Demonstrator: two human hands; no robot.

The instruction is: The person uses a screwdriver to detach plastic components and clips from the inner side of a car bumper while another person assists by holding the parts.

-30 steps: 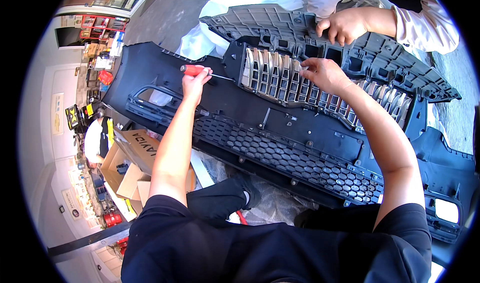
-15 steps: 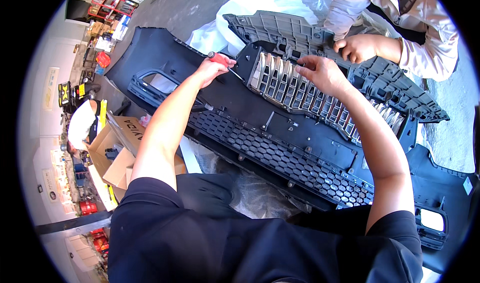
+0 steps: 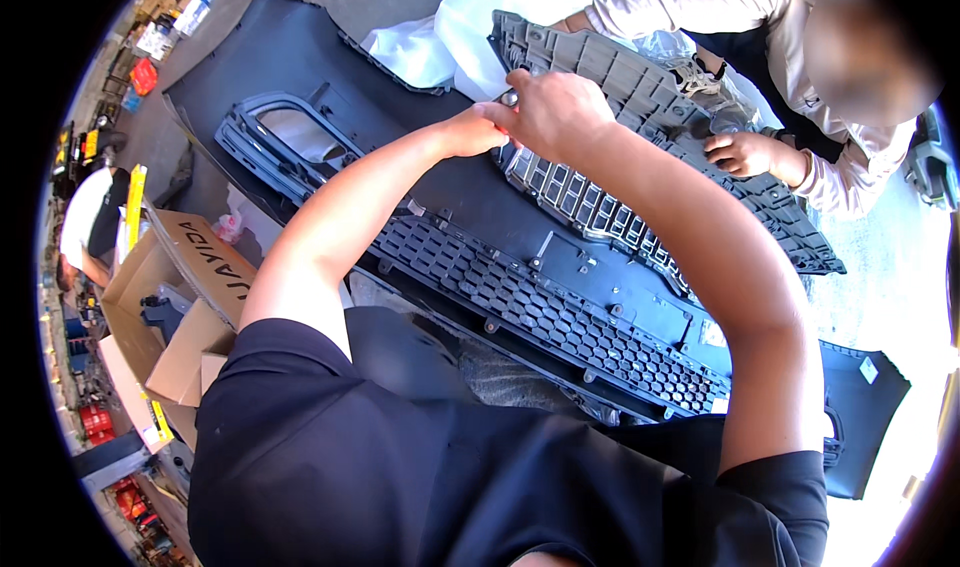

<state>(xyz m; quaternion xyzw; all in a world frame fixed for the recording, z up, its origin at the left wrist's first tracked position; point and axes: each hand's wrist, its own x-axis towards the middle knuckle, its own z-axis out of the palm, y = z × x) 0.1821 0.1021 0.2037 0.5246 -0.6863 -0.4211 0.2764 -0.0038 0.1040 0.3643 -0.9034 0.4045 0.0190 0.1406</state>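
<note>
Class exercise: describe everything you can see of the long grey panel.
The long grey panel looks like moulded plastic, its visible face crossed by raised ribs. It lies slanted from upper middle to lower right, narrowing at its right end, on the far side of the grille. A co-worker's hand rests on it. The person's right hand hides part near its left end; whether they touch is unclear.

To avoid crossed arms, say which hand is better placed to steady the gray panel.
Probably the right hand: in view it overlaps the left end of the gray panel; the left hand lies farther off.
</note>
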